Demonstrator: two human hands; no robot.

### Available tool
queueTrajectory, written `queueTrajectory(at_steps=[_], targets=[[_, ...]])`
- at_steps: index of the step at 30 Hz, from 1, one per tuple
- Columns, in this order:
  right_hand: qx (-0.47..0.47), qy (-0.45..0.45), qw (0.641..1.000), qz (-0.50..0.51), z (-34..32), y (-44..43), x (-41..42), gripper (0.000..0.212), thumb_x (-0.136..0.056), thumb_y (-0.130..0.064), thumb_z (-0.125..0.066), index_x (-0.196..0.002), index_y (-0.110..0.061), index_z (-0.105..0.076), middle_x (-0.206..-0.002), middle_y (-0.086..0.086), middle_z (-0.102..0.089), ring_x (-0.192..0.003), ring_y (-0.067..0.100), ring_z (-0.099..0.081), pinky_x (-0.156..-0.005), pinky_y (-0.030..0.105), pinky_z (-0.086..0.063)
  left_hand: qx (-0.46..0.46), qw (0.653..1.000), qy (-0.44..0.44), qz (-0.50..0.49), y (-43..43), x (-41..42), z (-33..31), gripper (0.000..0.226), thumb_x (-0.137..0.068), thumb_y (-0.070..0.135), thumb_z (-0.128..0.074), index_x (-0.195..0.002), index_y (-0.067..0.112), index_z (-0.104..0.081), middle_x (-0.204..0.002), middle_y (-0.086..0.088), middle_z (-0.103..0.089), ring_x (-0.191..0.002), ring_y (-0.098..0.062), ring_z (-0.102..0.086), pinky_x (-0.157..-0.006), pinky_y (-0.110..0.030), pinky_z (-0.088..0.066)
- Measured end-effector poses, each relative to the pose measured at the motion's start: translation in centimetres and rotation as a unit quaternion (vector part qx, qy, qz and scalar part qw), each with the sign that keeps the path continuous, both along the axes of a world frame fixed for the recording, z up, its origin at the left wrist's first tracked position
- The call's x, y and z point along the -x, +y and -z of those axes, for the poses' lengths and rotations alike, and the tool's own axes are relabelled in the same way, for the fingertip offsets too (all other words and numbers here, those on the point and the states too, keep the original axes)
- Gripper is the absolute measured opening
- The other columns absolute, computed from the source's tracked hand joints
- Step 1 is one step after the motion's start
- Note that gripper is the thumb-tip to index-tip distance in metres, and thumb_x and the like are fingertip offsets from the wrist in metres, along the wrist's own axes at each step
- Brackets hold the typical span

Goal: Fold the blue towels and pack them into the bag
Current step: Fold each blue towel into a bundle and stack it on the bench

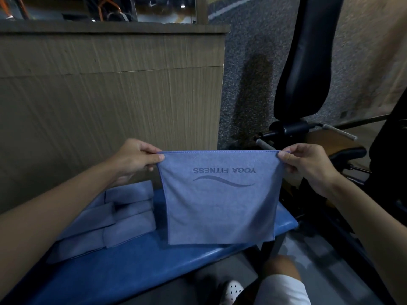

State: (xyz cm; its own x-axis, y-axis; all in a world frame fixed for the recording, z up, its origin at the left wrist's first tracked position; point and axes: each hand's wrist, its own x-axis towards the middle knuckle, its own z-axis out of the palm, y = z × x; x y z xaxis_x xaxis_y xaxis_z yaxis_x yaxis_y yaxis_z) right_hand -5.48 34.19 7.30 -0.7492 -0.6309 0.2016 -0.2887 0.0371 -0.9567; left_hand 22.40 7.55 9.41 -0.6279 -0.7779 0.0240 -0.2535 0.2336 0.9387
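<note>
The left hand (134, 158) is pinching one top corner of a blue towel (220, 201) between thumb and curled fingers, just left of the frame's centre. The right hand (308, 165) is pinching the opposite corner the same way, at centre right. Between them the towel is hanging flat and taut along its top edge, with its printed logo upside down to the wearer. Its lower edge is reaching down to the blue padded worktop (143, 267), though I cannot tell whether it is touching.

In the lower left, just beside the hanging towel, several folded towels (127, 214) are lying in an overlapping row on the worktop, so part of the folding looks done. The towel in hand seems to be at the start of its fold, or midway through. No bag is showing anywhere, so the packing appears to be all still ahead. A wood-grain counter front (110, 95) is filling the upper left, and a black padded gym seat (306, 62) is standing at upper right.
</note>
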Motion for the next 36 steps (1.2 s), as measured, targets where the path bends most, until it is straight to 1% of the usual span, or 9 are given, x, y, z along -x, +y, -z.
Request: queueTrajectory(at_steps=[7, 12, 15, 19, 23, 25, 28, 32, 36], targets=[[0.031, -0.030, 0.999, 0.027, 1.1, -5.1, 2.0, 0.018, -0.094, -0.001, -0.056, -0.080, -0.011, -0.055, -0.072, 0.007, -0.060, -0.059, 0.006, -0.062, -0.060, 0.018, -0.050, -0.129, 0.984, 0.116, -0.035, -2.0, 2.7, 1.0, 0.004, -0.090, -0.005, -0.062, -0.093, -0.004, -0.060, -0.094, -0.018, -0.063, -0.090, -0.023, -0.064, -0.065, -0.029, -0.061], [0.093, -0.027, 0.994, 0.051, 0.1, -8.4, 3.9, 0.018, -0.094, -0.003, -0.057, -0.081, -0.014, -0.055, -0.074, 0.007, -0.060, -0.060, 0.004, -0.063, -0.057, 0.016, -0.050, -0.071, 0.979, 0.183, -0.061, -3.3, 5.0, -0.5, 0.006, -0.093, -0.004, -0.058, -0.098, -0.003, -0.059, -0.091, -0.013, -0.061, -0.088, -0.017, -0.063, -0.080, -0.027, -0.059], [0.101, -0.031, 0.994, 0.038, -0.3, -8.4, 4.2, 0.018, -0.087, 0.003, -0.061, -0.079, -0.013, -0.057, -0.074, 0.009, -0.062, -0.070, 0.014, -0.064, -0.067, 0.023, -0.053, -0.022, 0.981, 0.188, -0.038, -3.8, 4.8, 0.3, 0.009, -0.092, -0.003, -0.060, -0.090, 0.006, -0.061, -0.084, -0.009, -0.063, -0.079, -0.011, -0.066, -0.082, -0.025, -0.058], [0.059, -0.066, 0.996, 0.026, 2.7, -6.4, 2.9, 0.021, -0.077, 0.007, -0.062, -0.073, -0.013, -0.057, -0.082, 0.018, -0.061, -0.080, 0.026, -0.057, -0.070, 0.031, -0.046, 0.020, 0.991, 0.131, -0.007, -3.3, 2.9, 5.1, 0.014, -0.089, -0.007, -0.061, -0.086, 0.007, -0.064, -0.075, -0.002, -0.069, -0.070, -0.006, -0.066, -0.074, -0.017, -0.057], [-0.044, -0.089, 0.995, 0.012, 9.9, -2.9, -0.1, 0.025, -0.084, 0.010, -0.059, -0.073, -0.013, -0.057, -0.076, 0.012, -0.066, -0.069, 0.018, -0.059, -0.063, 0.027, -0.042, 0.083, 0.996, 0.016, 0.014, -0.7, 0.0, 12.9, 0.012, -0.085, -0.012, -0.064, -0.086, 0.000, -0.067, -0.073, 0.006, -0.069, -0.063, 0.006, -0.060, -0.066, -0.007, -0.046], [-0.116, -0.093, 0.989, -0.003, 13.5, -0.8, -1.5, 0.022, -0.085, 0.008, -0.059, -0.075, -0.011, -0.060, -0.072, 0.006, -0.068, -0.061, 0.008, -0.062, -0.058, 0.021, -0.043, 0.072, 0.997, -0.030, 0.025, 0.9, -1.8, 16.6, 0.007, -0.085, -0.012, -0.064, -0.088, -0.007, -0.068, -0.081, -0.002, -0.071, -0.068, 0.007, -0.062, -0.069, -0.007, -0.046], [-0.187, -0.079, 0.979, -0.031, 17.3, 2.1, -3.7, 0.009, -0.082, 0.007, -0.064, -0.078, -0.001, -0.067, -0.072, 0.007, -0.064, -0.063, 0.009, -0.055, -0.054, 0.012, -0.040, 0.054, 0.996, -0.065, 0.029, 2.9, -4.2, 20.1, 0.007, -0.084, -0.009, -0.067, -0.091, -0.008, -0.069, -0.083, -0.010, -0.072, -0.071, 0.003, -0.062, -0.069, -0.009, -0.047], [-0.189, -0.097, 0.976, -0.036, 19.1, 4.5, -5.4, 0.018, -0.080, 0.006, -0.066, -0.069, -0.008, -0.065, -0.063, 0.001, -0.058, -0.056, 0.005, -0.048, -0.049, 0.014, -0.037, 0.029, 0.995, -0.090, 0.035, 4.4, -6.1, 21.7, 0.013, -0.083, -0.009, -0.069, -0.079, 0.004, -0.068, -0.063, 0.006, -0.069, -0.063, 0.003, -0.061, -0.062, -0.008, -0.045], [-0.176, -0.086, 0.980, -0.025, 19.1, 4.4, -4.9, 0.017, -0.081, 0.006, -0.067, -0.070, -0.008, -0.065, -0.065, 0.001, -0.060, -0.063, 0.010, -0.049, -0.055, 0.015, -0.038, 0.036, 0.993, -0.103, 0.040, 3.8, -5.8, 21.4, 0.017, -0.083, -0.006, -0.070, -0.077, 0.010, -0.069, -0.067, 0.002, -0.071, -0.064, -0.001, -0.063, -0.064, -0.014, -0.047]])
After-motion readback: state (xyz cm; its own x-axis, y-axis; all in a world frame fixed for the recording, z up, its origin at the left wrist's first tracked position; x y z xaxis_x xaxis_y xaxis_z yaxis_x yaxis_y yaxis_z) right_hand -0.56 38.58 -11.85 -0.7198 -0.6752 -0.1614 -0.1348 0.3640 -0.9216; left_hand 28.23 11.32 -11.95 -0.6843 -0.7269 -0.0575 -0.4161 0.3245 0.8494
